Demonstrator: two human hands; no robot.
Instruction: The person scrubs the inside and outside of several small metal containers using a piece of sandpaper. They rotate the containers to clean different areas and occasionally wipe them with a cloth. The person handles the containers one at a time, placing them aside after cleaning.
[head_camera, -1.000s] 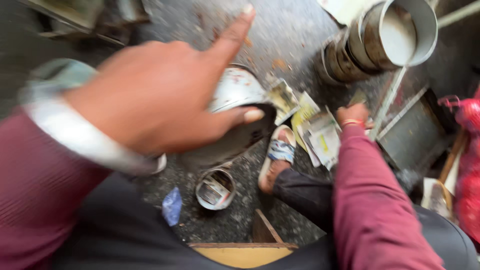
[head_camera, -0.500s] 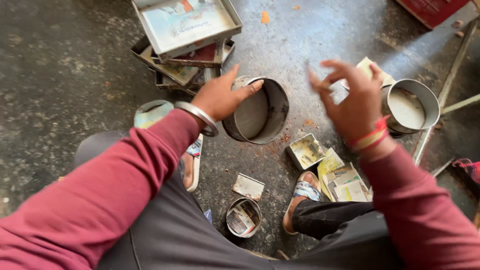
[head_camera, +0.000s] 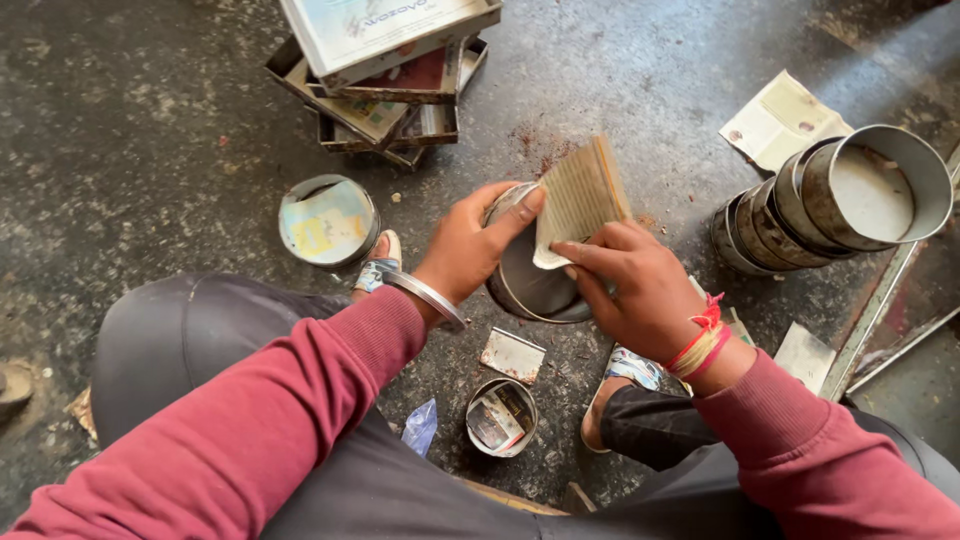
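**Card meets tin: both hands now closed on the work**

Half a second ago the right hand was spread open in the air and empty; now its fingers are pinched shut on a pale, ribbed rectangular card sheet, held against the rim of the round grey metal tin. The left hand, which then rested loosely on that tin, now curls around its wall, thumb up on the rim and touching the sheet's edge. The tin stands on the dark floor between the person's feet, tilted toward the body. The sheet and tin have thus been brought together, so fitting work looks under way.

Right of the tin lies a row of nested metal tins; beyond it, a stack of flat rectangular trays; left of it, a round printed lid; nearer the body, a small open can.
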